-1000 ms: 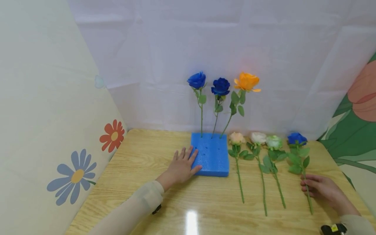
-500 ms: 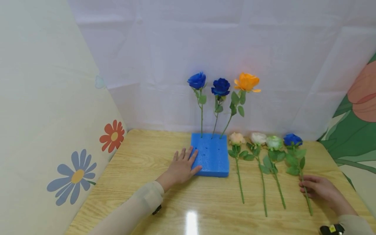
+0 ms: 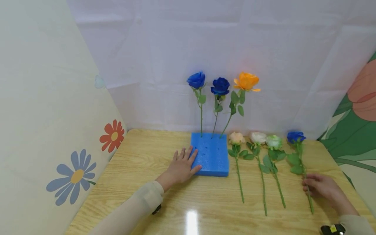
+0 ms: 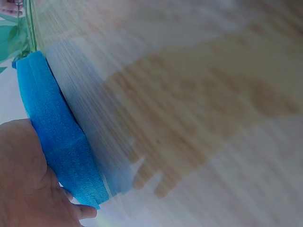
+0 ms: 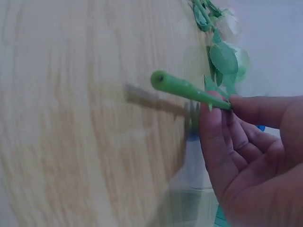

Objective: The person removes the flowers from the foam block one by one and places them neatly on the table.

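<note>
My left hand [image 3: 182,167] rests with spread, straight fingers on the left edge of a blue foam block [image 3: 212,156]. In the left wrist view the palm lies along the side of the foam block [image 4: 61,123]. At the right, my right hand [image 3: 323,187] pinches the green stem of a blue rose [image 3: 296,137] between thumb and fingers. The cut end of the rose stem [image 5: 180,87] points toward the camera in the right wrist view. Two blue roses [image 3: 196,80] and an orange rose [image 3: 246,81] stand in the block's back edge. Several small holes mark its top.
Between the block and my right hand lie a peach rose [image 3: 236,138], a white rose [image 3: 258,138] and a green-white rose [image 3: 274,142], stems toward me. They rest on a wooden table [image 3: 147,153]. A pale cloth [image 3: 164,65] hangs behind.
The blue rose in my right hand shifts slightly left, then back right, and its leaves turn. My left hand stays still on the foam block.
</note>
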Demonstrator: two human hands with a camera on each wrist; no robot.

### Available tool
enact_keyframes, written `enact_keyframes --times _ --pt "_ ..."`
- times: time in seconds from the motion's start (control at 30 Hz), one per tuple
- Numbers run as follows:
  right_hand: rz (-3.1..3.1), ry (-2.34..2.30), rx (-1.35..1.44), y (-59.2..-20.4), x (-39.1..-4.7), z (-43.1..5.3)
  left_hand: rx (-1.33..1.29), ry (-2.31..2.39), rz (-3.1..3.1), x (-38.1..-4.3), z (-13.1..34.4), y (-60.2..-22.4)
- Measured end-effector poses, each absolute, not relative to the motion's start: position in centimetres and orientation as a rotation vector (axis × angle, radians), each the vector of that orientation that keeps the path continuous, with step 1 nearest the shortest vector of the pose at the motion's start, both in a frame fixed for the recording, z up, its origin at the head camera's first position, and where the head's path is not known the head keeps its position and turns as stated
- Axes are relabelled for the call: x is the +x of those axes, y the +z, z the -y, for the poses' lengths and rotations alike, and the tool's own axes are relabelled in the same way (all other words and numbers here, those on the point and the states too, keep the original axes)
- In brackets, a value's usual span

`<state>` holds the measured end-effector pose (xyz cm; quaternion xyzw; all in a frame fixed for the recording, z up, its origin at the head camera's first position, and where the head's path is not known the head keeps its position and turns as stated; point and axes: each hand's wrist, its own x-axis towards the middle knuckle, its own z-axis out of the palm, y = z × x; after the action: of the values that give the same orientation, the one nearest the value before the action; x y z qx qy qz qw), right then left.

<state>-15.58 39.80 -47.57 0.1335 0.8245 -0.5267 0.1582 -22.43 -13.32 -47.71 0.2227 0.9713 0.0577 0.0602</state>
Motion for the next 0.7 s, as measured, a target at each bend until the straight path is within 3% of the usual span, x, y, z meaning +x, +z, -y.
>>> enact_keyframes --times 0.53,0.7 --pt "-2.363 -1.405 0.401 -47.7 -16.1 -38.6 0.659 0.161 -2.933 -22.5 13.3 -47.8" --pt "-2.502 -1.177 0.394 -47.3 -16.4 -38.7 0.666 0.154 -2.942 -22.5 13.3 -47.6"
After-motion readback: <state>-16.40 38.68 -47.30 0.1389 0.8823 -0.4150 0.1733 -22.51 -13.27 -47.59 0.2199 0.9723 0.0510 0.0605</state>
